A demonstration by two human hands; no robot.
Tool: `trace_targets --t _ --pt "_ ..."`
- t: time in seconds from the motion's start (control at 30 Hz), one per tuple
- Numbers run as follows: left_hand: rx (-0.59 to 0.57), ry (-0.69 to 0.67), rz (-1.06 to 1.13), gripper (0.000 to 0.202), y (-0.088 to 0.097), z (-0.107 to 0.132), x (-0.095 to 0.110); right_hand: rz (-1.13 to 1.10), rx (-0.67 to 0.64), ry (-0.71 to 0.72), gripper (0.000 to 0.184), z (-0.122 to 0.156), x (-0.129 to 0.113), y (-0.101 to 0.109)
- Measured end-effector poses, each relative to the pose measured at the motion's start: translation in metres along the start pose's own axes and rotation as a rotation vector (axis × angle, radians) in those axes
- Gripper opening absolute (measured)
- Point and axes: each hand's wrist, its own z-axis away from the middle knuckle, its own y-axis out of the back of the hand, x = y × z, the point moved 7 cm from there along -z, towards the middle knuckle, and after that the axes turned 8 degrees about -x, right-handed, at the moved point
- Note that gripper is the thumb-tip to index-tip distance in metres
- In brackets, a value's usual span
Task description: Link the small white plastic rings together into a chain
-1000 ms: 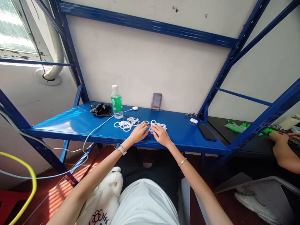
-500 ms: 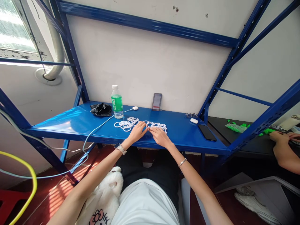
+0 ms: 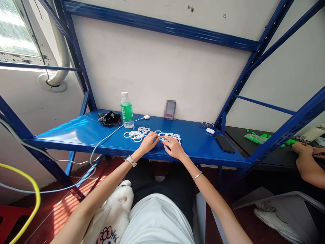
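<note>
White ring-shaped loops, like hair ties, lie in two loose groups on the blue shelf top: a left pile (image 3: 135, 136) and a right pile (image 3: 175, 136). My left hand (image 3: 148, 143) is between the piles, fingers bent and drawn together near a loop at the right pile's edge. What its fingertips hold, if anything, is too small to make out. Beside it, my right hand (image 3: 173, 147) reaches over the near side of the right pile. Its thumb and fingers are apart, and some loops are hidden under it. A small gap separates the two hands.
Behind the loops stand a green-labelled bottle (image 3: 127, 112), a black plastic bag (image 3: 109, 119) and a propped, blurred card-like item (image 3: 170, 110). To the right lie glasses (image 3: 207, 125), a white earbud case (image 3: 210, 130) and a phone (image 3: 224, 143). Another person's arm (image 3: 308, 166) rests at the neighbouring table.
My hands' fingertips, touching half a second ago, have parted slightly. The right hand's thumb and fingers have spread over the right pile, while the left hand has barely moved.
</note>
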Motion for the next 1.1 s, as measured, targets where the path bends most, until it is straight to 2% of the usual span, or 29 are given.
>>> trace_targets --t 0.17,0.5,0.83,1.1 --pt "-0.014 0.035 0.068 0.036 -0.001 0.000 -0.005 -0.061 0.076 -0.013 0.024 0.003 0.002 0.005" --pt "-0.085 0.018 0.160 0.039 -0.005 -0.002 -0.004 0.022 0.240 -0.160 0.032 0.006 0.012 0.014" --pt "-0.127 0.020 0.174 0.041 -0.007 -0.002 -0.003 0.015 0.219 -0.227 0.028 0.007 0.017 0.013" --pt "-0.143 0.043 0.186 0.044 -0.006 -0.002 -0.002 0.020 0.208 -0.213 0.031 0.006 0.017 0.011"
